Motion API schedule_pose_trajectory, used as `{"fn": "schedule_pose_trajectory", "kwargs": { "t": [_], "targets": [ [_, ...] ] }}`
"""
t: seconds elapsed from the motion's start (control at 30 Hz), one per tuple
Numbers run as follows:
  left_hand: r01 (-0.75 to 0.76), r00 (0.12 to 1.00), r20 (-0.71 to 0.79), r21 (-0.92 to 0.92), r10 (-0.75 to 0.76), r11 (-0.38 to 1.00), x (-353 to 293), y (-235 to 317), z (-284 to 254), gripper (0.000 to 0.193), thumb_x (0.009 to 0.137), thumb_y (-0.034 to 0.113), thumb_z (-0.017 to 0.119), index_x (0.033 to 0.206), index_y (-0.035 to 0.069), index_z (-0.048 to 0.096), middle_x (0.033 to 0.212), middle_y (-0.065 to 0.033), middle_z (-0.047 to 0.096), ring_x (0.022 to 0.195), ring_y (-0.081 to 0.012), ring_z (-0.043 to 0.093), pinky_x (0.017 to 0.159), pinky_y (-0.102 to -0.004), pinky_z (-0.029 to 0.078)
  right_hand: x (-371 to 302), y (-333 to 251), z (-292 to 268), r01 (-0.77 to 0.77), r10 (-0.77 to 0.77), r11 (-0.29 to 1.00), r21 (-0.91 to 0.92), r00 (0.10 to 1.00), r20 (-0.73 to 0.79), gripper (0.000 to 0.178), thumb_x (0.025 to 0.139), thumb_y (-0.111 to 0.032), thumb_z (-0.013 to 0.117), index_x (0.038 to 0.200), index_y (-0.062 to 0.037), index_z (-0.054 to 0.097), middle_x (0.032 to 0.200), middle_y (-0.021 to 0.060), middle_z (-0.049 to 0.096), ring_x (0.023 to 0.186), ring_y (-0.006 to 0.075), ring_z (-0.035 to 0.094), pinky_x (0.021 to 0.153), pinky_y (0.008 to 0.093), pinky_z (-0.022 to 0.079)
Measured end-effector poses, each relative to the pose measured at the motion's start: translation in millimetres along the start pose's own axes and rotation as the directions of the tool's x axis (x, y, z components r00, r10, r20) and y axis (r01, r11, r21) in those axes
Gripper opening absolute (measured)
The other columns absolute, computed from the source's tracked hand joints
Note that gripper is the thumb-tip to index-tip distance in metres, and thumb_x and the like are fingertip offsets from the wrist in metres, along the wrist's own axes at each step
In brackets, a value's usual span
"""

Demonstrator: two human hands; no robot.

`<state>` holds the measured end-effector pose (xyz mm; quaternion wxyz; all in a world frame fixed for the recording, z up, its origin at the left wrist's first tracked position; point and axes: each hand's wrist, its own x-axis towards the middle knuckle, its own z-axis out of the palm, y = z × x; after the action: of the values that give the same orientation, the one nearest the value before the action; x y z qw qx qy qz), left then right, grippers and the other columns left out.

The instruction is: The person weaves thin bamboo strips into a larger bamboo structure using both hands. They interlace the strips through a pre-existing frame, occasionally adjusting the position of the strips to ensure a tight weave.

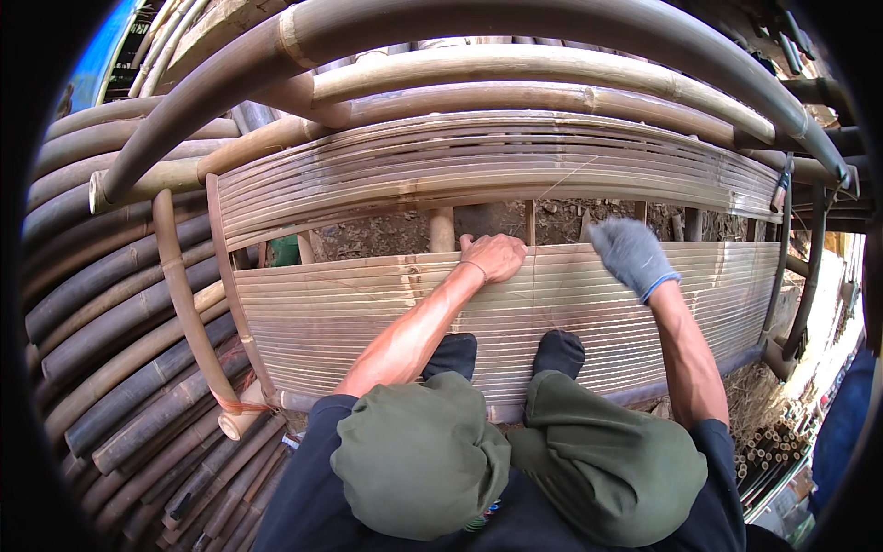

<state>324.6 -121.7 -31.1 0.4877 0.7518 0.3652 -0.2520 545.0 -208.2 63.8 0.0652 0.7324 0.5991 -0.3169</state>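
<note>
Seen from above, a person's two arms reach over a lower slatted bamboo panel (322, 308), which spans the middle of the view inside a bamboo frame (515, 20); the bare left hand (498, 258) lies on the panel's far edge, fingers bent over it, though how firmly they grip I cannot tell; the right hand (633, 257), in a grey glove, is blurred near the same edge, farther right, and whether it is closed on anything I cannot tell; beyond a gap runs an upper slatted panel (405, 190); dark-socked feet (559, 354) stand on the lower slats; bamboo poles (120, 322) lie stacked at left.
</note>
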Motion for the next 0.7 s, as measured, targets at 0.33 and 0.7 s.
{"fn": "schedule_pose_trajectory", "kwargs": {
  "t": [0.33,0.7],
  "targets": [
    [0.043,0.999,-0.03,-0.03,-0.044,0.999,-12,-13,-6,0.039,0.092,0.028,0.037,0.1,0.019,0.073,0.11,-0.016,0.069,0.105,-0.0371,0.064,0.091,-0.0622,0.028,-79,-35,93,0.411,-0.374,0.884,0.222,0.908,-0.19,0.021,0.08,-0.013,0.059,0.098,-0.003,0.057,0.076,0.0133,0.059,0.073,0.0364,0.058,0.064,0.0498,0.043],
    [-0.111,0.856,-0.509,-0.015,0.088,0.994,-117,-130,-51,0.041,0.08,0.028,0.075,0.113,0.005,0.067,0.108,-0.011,0.066,0.099,-0.0281,0.064,0.085,-0.0397,0.05,-82,6,154,0.358,-0.337,0.924,0.138,0.929,-0.155,0.02,0.08,-0.01,0.059,0.099,-0.003,0.057,0.083,0.0179,0.059,0.078,0.0385,0.058,0.07,0.0481,0.045]
  ]
}}
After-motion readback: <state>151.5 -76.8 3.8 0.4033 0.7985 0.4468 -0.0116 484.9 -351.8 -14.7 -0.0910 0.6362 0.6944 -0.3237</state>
